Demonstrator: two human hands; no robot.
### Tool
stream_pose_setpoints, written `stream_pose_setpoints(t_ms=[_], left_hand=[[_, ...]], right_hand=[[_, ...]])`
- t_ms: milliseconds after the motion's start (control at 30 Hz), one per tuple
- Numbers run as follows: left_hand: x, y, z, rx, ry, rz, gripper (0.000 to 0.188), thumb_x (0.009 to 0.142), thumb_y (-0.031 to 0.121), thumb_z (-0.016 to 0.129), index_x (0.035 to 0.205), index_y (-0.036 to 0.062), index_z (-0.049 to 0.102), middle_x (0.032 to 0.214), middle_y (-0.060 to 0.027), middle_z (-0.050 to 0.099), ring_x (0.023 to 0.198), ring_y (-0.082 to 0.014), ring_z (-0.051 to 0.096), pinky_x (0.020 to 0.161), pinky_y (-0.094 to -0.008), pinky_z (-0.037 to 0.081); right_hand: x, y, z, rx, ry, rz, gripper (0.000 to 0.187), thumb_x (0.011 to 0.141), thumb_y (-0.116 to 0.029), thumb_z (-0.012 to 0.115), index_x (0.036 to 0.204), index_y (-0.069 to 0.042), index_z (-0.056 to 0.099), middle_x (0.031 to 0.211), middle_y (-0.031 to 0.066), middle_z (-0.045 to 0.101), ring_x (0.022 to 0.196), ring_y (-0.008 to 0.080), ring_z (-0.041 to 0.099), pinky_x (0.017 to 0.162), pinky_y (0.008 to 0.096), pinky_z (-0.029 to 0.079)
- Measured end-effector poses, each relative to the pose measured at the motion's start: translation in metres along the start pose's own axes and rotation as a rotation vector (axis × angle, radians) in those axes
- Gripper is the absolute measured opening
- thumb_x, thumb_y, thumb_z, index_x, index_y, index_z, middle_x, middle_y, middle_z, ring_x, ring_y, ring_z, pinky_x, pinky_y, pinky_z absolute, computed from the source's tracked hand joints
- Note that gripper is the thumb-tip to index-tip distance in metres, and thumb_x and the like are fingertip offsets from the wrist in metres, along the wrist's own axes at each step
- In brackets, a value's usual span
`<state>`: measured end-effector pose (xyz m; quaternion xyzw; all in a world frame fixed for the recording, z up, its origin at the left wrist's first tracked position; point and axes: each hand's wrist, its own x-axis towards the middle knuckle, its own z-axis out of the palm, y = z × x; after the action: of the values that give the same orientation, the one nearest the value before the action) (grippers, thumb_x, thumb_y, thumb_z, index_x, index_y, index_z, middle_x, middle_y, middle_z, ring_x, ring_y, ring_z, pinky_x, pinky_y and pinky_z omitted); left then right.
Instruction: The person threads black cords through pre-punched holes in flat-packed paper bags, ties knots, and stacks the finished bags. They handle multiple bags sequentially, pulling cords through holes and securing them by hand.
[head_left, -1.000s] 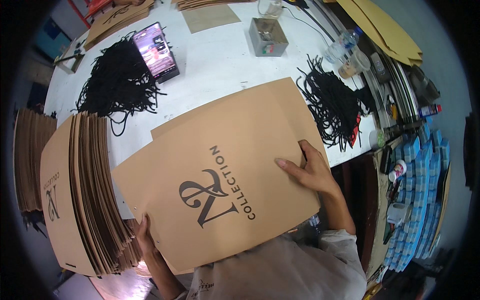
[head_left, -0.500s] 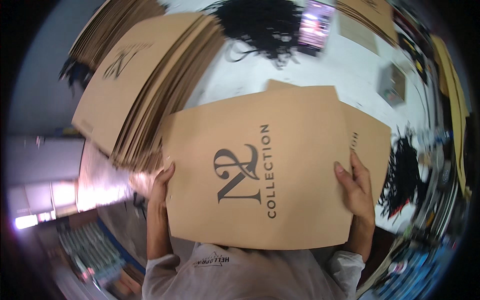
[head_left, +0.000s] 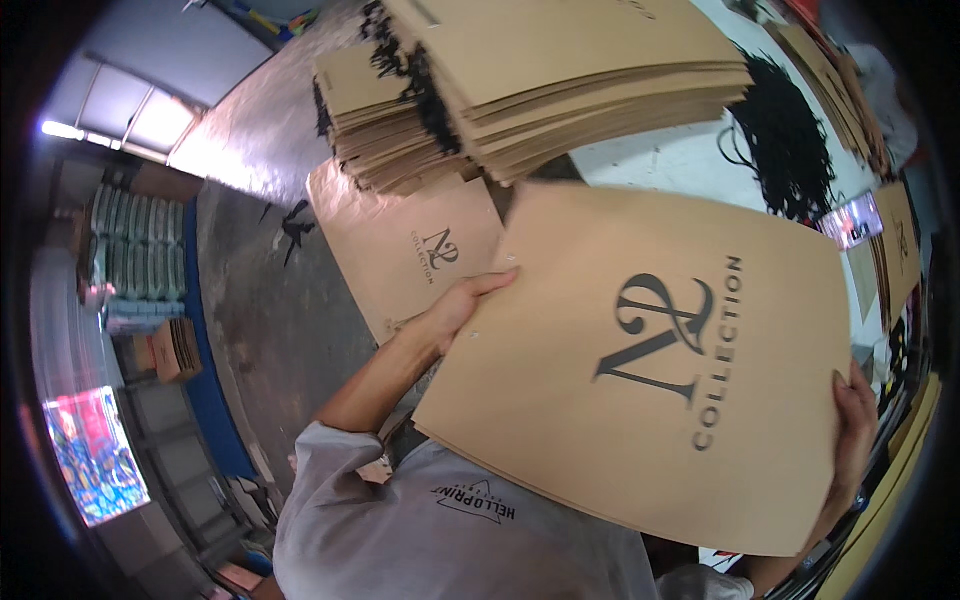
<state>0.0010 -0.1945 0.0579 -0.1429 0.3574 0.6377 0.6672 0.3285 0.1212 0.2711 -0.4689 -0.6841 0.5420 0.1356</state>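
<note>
Two or so flat brown paper bags, stacked edge to edge, lie across my front, slightly tilted. Dark print covers the top one, and small pale eyelets dot its left edge. My left hand grips that edge, thumb on top and fingers hidden beneath. At the opposite edge my right hand is closed on the bags, its fingertips over the border. Past my left hand, lower down, rests another printed brown bag. Beyond the held bags a tall stack of flat brown bags stands on the white table.
Left of the tall stack is a lower pile of bags with black cords hanging from it. Black cords and a lit phone lie on the table's right. Grey floor, wrapped bundles and a carton are at left.
My view has swung left, bringing more floor, the corded pile and the lower bag into sight. Both hands keep hold of the bags, which now sit farther right and tilted in the picture.
</note>
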Motion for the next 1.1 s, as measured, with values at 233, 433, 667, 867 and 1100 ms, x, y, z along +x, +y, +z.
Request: stream_pose_setpoints(t_ms=[233,433,667,867,1100], left_hand=[[-0.031,-0.003,-0.001,0.011,0.037,0.018,0.05,0.101,0.036,0.062,0.136,-0.0004,0.058,0.125,-0.014,0.069,0.103,-0.0233,0.072,0.091,-0.0383,0.058],[-0.059,0.004,-0.066,0.116,0.226,0.135,0.051,0.103,0.038,0.06,0.134,-0.002,0.059,0.123,-0.0147,0.069,0.103,-0.0241,0.071,0.091,-0.0374,0.058],[-0.117,0.039,-0.117,0.027,0.293,0.306,0.047,0.103,0.033,0.059,0.133,-0.0033,0.06,0.121,-0.0168,0.071,0.102,-0.0251,0.073,0.091,-0.0376,0.059],[-0.163,0.008,-0.223,-0.161,0.373,0.23,0.05,0.105,0.031,0.055,0.141,-0.0023,0.054,0.129,-0.0192,0.067,0.111,-0.0293,0.07,0.098,-0.0405,0.056],[-0.193,-0.016,-0.327,-0.011,0.673,0.427,0.055,0.104,0.036,0.057,0.141,-0.0048,0.054,0.129,-0.0213,0.066,0.11,-0.0284,0.07,0.097,-0.0385,0.054]], right_hand=[[0.017,-0.04,0.027,-0.05,-0.09,-0.158,0.059,0.09,-0.027,0.058,0.136,0.01,0.057,0.12,0.0187,0.068,0.104,0.0191,0.066,0.095,0.0272,0.046],[0.029,-0.075,0.1,0.082,-0.25,0.015,0.054,0.091,-0.025,0.055,0.132,0.009,0.059,0.112,0.0145,0.071,0.096,0.0156,0.068,0.085,0.0278,0.051],[0.06,-0.076,0.179,0.201,-0.507,0.152,0.047,0.093,-0.02,0.054,0.13,0.007,0.06,0.106,0.0113,0.073,0.093,0.0145,0.07,0.083,0.0272,0.054],[0.022,-0.016,0.278,0.118,-0.503,0.112,0.038,0.094,-0.008,0.056,0.127,0.008,0.064,0.114,0.0126,0.071,0.094,0.0159,0.068,0.087,0.0294,0.053],[0.076,0.107,0.423,0.174,-0.706,0.285,0.032,0.099,-0.006,0.055,0.125,0.01,0.062,0.115,0.0175,0.07,0.099,0.0218,0.069,0.085,0.0335,0.056]])
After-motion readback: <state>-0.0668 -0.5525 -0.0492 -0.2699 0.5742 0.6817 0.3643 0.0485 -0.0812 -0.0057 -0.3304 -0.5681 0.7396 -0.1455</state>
